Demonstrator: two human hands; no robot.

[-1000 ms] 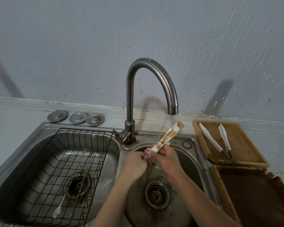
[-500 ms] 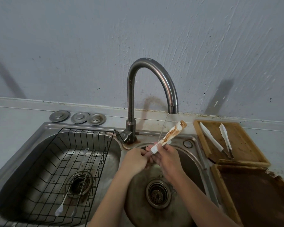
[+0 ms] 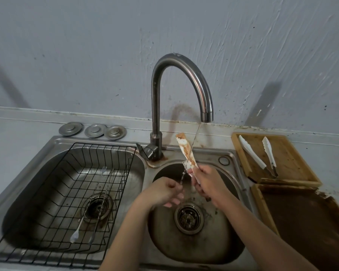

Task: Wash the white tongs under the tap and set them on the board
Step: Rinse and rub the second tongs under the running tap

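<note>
My right hand [image 3: 207, 184] grips the lower end of the white tongs [image 3: 186, 151], which are smeared with brown sauce and point up and to the left. A thin stream of water from the curved steel tap [image 3: 184, 75] runs past them into the round right sink basin [image 3: 213, 249]. My left hand [image 3: 164, 191] hovers just left of the stream with its fingers curled and nothing in it. On the wooden board [image 3: 294, 165] at the right lies another pair of white tongs [image 3: 262, 156], spread wide.
The left basin [image 3: 37, 184] holds a black wire rack [image 3: 82, 173] with a spoon and skewers under it. Three metal sink plugs [image 3: 94, 130] sit on the ledge behind. A second, dark stained board [image 3: 311, 218] lies in front of the wooden one.
The tongs have swung from pointing up-right to pointing up-left. My left hand has let go of them and dropped a little lower and to the left.
</note>
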